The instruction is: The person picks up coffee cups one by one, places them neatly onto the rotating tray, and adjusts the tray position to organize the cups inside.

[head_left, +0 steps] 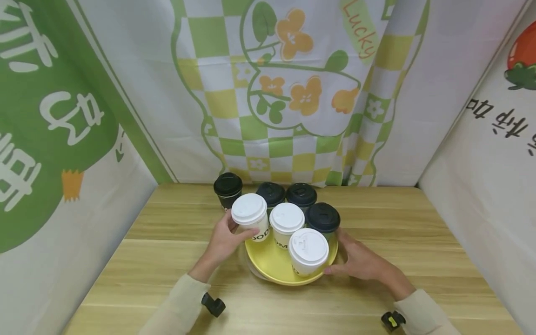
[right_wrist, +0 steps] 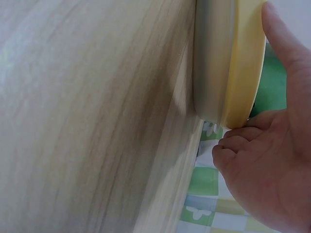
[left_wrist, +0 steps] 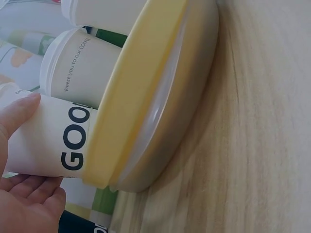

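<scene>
My left hand point(head_left: 223, 242) grips a white-lidded paper cup point(head_left: 249, 210), thumb on its front and fingers behind. That cup's base is right at the left rim of a round yellow tray point(head_left: 272, 270). Lettering "GOO" shows on the cup in the left wrist view. My right hand point(head_left: 362, 261) holds the tray's right rim, with the thumb toward the front and the curled fingers point(right_wrist: 235, 143) farther back. Two more white-lidded cups, a middle one point(head_left: 287, 218) and a front one point(head_left: 309, 249), stand on the tray beside a black-lidded cup point(head_left: 323, 217).
Two black-lidded cups, one point(head_left: 271, 193) and another point(head_left: 301, 194), stand at the back of the group. A separate black-lidded cup point(head_left: 228, 185) is on the wooden table point(head_left: 167, 260), behind my left hand. Under the tray is a pale round base point(left_wrist: 194, 87). A patterned curtain point(head_left: 272, 149) hangs behind.
</scene>
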A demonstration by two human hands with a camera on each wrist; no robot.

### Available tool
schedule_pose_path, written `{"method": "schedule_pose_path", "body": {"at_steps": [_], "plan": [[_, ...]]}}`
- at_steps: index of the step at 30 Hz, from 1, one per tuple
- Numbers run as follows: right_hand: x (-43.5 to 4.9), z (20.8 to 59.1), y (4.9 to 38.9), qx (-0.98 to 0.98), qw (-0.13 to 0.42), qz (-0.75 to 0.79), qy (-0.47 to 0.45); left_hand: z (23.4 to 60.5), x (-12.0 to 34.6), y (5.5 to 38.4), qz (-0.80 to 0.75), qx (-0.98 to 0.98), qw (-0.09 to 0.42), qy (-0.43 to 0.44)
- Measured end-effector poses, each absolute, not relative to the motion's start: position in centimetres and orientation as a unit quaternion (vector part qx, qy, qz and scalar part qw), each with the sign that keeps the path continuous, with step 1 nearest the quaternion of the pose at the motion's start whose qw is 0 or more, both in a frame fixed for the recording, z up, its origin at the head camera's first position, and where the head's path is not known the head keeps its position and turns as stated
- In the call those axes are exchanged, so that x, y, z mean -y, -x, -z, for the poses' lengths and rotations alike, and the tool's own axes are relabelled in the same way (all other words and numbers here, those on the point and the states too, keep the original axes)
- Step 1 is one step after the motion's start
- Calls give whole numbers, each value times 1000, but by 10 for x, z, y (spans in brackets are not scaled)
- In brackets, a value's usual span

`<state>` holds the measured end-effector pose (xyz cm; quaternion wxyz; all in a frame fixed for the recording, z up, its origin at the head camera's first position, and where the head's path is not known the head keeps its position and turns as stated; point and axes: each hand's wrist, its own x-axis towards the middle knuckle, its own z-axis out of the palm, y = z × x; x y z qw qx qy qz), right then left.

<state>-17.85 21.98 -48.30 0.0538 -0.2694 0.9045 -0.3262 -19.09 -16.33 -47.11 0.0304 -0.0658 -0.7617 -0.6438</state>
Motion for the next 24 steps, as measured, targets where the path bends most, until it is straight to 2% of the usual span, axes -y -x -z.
{"method": "schedule_pose_path", "body": {"at_steps": [24], "plan": [[-219,485,178,-902,64,334,267,488,159,199,615,785,22,72]]}}
